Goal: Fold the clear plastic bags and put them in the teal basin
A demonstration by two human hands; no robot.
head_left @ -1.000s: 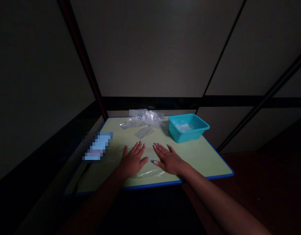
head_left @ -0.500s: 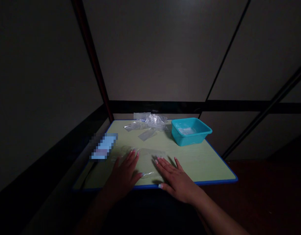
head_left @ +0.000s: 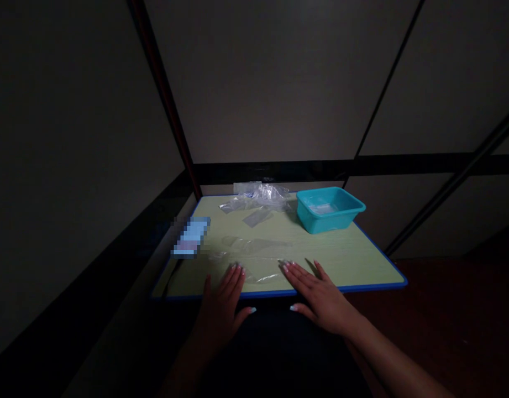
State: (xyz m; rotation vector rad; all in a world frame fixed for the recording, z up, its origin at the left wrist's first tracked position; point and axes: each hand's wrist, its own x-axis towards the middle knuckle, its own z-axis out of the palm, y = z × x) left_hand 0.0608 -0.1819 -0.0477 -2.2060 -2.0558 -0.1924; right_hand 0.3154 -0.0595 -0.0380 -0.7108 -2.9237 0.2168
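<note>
A clear plastic sheet (head_left: 260,265) lies flat on the near part of the table (head_left: 357,262), in front of you, its wrinkles catching the light. Your left hand (head_left: 223,301) is at its near left side and your right hand (head_left: 320,296) at its near right. Your 2 hands are spread palm down, thumbs pointing inward and well apart from the fingers, pinching nothing; how firmly the fingertips press, you cannot tell from here. Beyond the sheet you have a flat clear strip (head_left: 256,217), and behind that a crumpled heap of clear plastic (head_left: 268,193) near the far edge. To your right of the heap stands 1 turquoise basin (head_left: 326,222), upright, with something pale inside. At your left edge is a blurred-out rectangular object (head_left: 192,236). Past the table rises a dim panelled wall (head_left: 258,88).
</note>
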